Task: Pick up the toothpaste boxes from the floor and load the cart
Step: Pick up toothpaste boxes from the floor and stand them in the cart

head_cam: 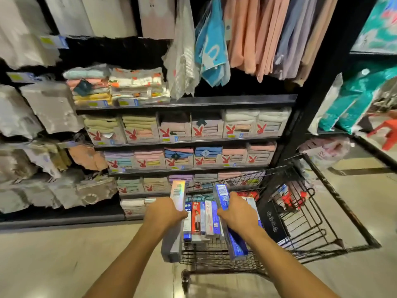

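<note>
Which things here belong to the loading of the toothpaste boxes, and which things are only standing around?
For the job:
- silver long carton, gripped by the left hand
- blue long carton, gripped by the right hand
- row of upright cartons inside the black wire cart

Only around:
- folded towels on the dark shelves
- hanging peach cloths
- teal packs
- red plastic stool

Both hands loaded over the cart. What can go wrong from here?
1. The left hand holds the silver box at the left rim of the cart, its lower end seemingly outside the basket; released there, it may fall to the floor.
2. The right hand holds the blue box tilted over the row of boxes standing in the cart; set down carelessly, it could topple them.
</note>
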A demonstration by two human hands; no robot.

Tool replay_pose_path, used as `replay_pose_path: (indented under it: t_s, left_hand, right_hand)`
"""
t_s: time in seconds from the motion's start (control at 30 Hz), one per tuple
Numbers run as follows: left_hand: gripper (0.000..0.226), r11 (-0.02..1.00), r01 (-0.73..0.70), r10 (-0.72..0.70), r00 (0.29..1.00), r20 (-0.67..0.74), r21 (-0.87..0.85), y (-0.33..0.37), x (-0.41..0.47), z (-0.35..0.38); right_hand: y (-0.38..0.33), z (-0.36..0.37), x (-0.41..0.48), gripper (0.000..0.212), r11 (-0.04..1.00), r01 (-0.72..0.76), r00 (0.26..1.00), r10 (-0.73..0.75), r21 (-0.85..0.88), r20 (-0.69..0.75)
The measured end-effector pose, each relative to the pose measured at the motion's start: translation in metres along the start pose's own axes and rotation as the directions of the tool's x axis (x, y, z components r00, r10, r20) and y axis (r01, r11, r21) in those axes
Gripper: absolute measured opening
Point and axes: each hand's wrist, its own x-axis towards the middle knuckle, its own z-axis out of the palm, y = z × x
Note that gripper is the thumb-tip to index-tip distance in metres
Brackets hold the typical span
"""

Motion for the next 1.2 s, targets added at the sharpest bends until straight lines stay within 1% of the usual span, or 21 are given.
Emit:
replay_pose_path:
  t_s: [0.1,0.17,0.23,0.33,0.4,0.53,0.6,0.63,0.73,0.77,0.83,0.9,0.93,1.07,1.2]
  left_hand:
    - [0.061,1.000,0.010,-0.010,1.000,0.020,-0.023,0.019,0.038,0.015]
    - [0.062,1.000,-0.010,0.010,0.999,0.046,0.012,0.031,0.067,0.023]
    - [0.063,0.999,-0.026,0.023,0.997,0.075,0.037,0.042,0.099,0.032]
    - [0.062,1.000,-0.025,0.024,0.992,0.122,0.009,0.056,0.146,0.050]
    - [0.066,1.000,-0.029,0.030,0.989,0.146,-0.009,0.062,0.177,0.066]
    - [0.064,0.999,-0.001,0.010,0.984,0.179,-0.051,0.064,0.230,0.109]
    - [0.062,0.999,0.029,-0.021,0.979,0.201,-0.035,0.062,0.254,0.140]
    - [0.063,0.999,0.044,-0.039,0.977,0.209,-0.021,0.061,0.266,0.161]
    - [0.077,0.998,0.055,-0.055,0.972,0.227,0.006,0.056,0.301,0.231]
    - [0.077,0.998,0.061,-0.063,0.973,0.223,0.019,0.055,0.309,0.251]
    - [0.068,0.997,0.063,-0.074,0.969,0.235,0.055,0.059,0.323,0.283]
    - [0.063,0.995,0.089,-0.097,0.959,0.268,0.044,0.062,0.334,0.312]
    - [0.064,0.994,0.110,-0.114,0.953,0.280,0.030,0.064,0.338,0.325]
    - [0.071,0.991,0.123,-0.133,0.953,0.271,0.055,0.061,0.353,0.370]
    - [0.077,0.990,0.139,-0.142,0.949,0.283,0.028,0.065,0.365,0.386]
  right_hand:
    - [0.021,0.002,0.034,0.044,0.998,-0.058,0.998,0.058,-0.023,0.017]
    - [0.032,0.005,0.059,0.051,0.995,-0.093,0.995,0.094,-0.037,0.029]
    - [0.042,0.012,0.084,0.050,0.990,-0.129,0.991,0.131,-0.055,0.034]
    - [0.052,0.026,0.121,0.048,0.981,-0.183,0.982,0.186,-0.068,0.043]
    - [0.059,0.040,0.148,0.049,0.977,-0.203,0.977,0.207,-0.072,0.054]
    - [0.075,0.085,0.197,0.050,0.969,-0.231,0.964,0.240,-0.082,0.113]
    - [0.089,0.115,0.220,0.049,0.965,-0.249,0.953,0.260,-0.084,0.154]
    - [0.096,0.131,0.232,0.048,0.962,-0.256,0.948,0.268,-0.090,0.174]
    - [0.120,0.182,0.265,0.041,0.957,-0.276,0.932,0.290,-0.093,0.219]
    - [0.129,0.200,0.274,0.040,0.957,-0.275,0.931,0.290,-0.097,0.223]
    - [0.142,0.235,0.291,0.043,0.954,-0.270,0.928,0.293,-0.127,0.228]
    - [0.154,0.265,0.304,0.052,0.956,-0.260,0.931,0.286,-0.139,0.228]
    - [0.159,0.277,0.310,0.052,0.952,-0.269,0.926,0.298,-0.146,0.232]
    - [0.173,0.310,0.337,0.038,0.945,-0.294,0.924,0.320,-0.145,0.211]
    - [0.178,0.322,0.359,0.043,0.942,-0.297,0.934,0.321,-0.158,0.158]
